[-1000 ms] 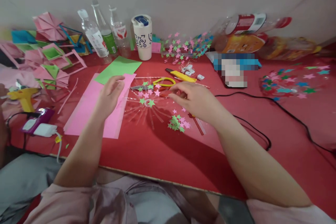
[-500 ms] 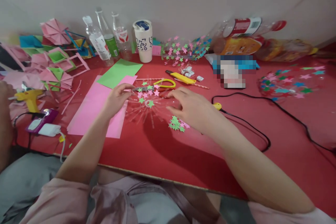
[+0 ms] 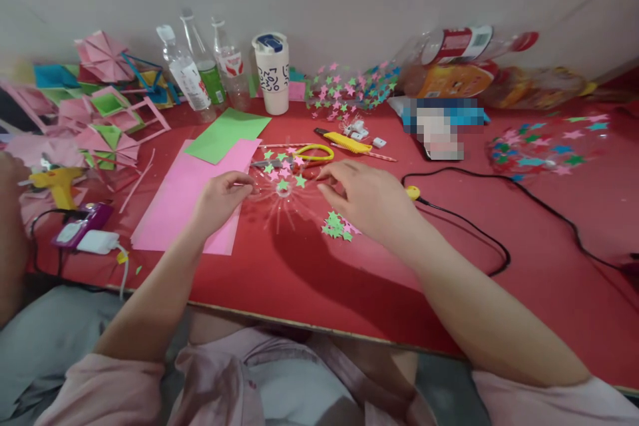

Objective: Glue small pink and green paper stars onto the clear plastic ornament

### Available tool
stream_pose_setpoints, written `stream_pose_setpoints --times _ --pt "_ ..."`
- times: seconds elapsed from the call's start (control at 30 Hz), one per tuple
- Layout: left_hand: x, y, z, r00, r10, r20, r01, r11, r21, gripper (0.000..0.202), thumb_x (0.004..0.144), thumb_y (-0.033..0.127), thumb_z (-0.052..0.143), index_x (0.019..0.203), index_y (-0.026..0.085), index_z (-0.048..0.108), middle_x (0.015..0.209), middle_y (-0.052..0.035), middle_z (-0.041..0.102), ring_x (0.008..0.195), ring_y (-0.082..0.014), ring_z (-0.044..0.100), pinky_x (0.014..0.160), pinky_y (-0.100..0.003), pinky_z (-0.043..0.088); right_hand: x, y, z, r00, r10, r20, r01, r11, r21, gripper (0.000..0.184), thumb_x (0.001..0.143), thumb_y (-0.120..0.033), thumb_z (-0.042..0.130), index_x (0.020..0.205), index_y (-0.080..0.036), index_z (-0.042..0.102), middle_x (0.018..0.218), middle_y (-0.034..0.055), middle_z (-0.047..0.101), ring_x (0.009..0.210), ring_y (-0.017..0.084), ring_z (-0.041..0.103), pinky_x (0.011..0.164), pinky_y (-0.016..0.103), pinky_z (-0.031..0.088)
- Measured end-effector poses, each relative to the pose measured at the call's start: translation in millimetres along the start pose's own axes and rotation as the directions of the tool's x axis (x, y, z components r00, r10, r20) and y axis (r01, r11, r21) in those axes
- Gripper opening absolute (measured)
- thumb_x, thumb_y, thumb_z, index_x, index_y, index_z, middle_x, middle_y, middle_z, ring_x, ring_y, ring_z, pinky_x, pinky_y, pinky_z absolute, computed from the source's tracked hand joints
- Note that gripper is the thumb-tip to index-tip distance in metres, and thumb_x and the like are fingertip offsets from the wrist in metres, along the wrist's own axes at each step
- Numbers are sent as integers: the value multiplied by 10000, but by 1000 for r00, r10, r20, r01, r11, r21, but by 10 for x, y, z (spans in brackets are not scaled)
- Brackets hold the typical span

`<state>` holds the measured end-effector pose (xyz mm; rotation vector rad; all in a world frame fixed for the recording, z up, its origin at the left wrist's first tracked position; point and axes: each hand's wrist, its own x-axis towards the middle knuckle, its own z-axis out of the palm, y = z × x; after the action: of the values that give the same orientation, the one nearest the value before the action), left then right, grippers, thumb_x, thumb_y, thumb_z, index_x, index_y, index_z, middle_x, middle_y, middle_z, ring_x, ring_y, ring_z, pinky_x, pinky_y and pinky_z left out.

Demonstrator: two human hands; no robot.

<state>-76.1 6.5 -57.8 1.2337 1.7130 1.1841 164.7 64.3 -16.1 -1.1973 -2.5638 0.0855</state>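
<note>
Flanking splayed, transparent strips [image 3: 283,194], left hand [image 3: 223,198] and right hand [image 3: 367,200] curl inward.

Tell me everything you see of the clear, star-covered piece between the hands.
The clear piece looks like thin plastic: narrow strips spread from a small round middle, with pink and green stars mostly on its far side. It sits over the red table, between the left hand and right hand. Whether either grips it, or it touches the table, is unclear.

short, loose pink sleeves [image 3: 107,386] stop well back from the bare hands [image 3: 224,201]; behind them, a matching top [image 3: 212,383] shows soft folds around pale grey cloth [image 3: 287,383].
</note>
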Motion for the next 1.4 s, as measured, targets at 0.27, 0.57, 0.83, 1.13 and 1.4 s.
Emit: stream_pose_setpoints --times 0.27,0.57,0.83,1.13,1.4 --pt "-263 -34 108 993 -29 111 35 998 -53 218 683 322 625 839 171 636 827 -47 701 817 -199 691 724 -329 561 1 36 123 974 34 -225 -17 997 75 185 877 -249 495 972 -180 638 963 59 670 665 141 581 597 275 376" --pt "-329 -73 146 986 68 154 -79 995 63 214 734 290 580 903 173 641 881 -54 702 812 -185 687 690 -313 568 -111 360 243 965 106 -240 -56 977 208 162 862 -228 488 914 -187 636 941 68 675 689 150 590 669 294 429" --pt "-307 265 -60 966 246 -78 -216 936 277 224 687 124 558 858 224 662 876 -5 705 619 -115 631 496 -223 448 -313 621 336 990 -90 104 79 991 106 136 836 -190 541 808 -178 673 860 71 671 846 204 586 754 322 441" --pt "-52 414 235 787 582 -205 -531 808 254 333 912 307 517 595 209 548 727 -5 606 637 -113 544 596 -287 419 -454 524 436 957 -220 189 245 961 -125 209 873 -205 518 810 -123 701 860 109 637 921 253 553 827 383 387" --pt "-342 283 343 637 762 -120 -719 642 266 226 884 179 539 661 214 546 737 7 610 731 -125 583 660 -283 445 -466 534 424 964 -209 161 230 965 -123 217 882 -208 500 838 -124 695 880 111 641 905 243 554 812 379 374"
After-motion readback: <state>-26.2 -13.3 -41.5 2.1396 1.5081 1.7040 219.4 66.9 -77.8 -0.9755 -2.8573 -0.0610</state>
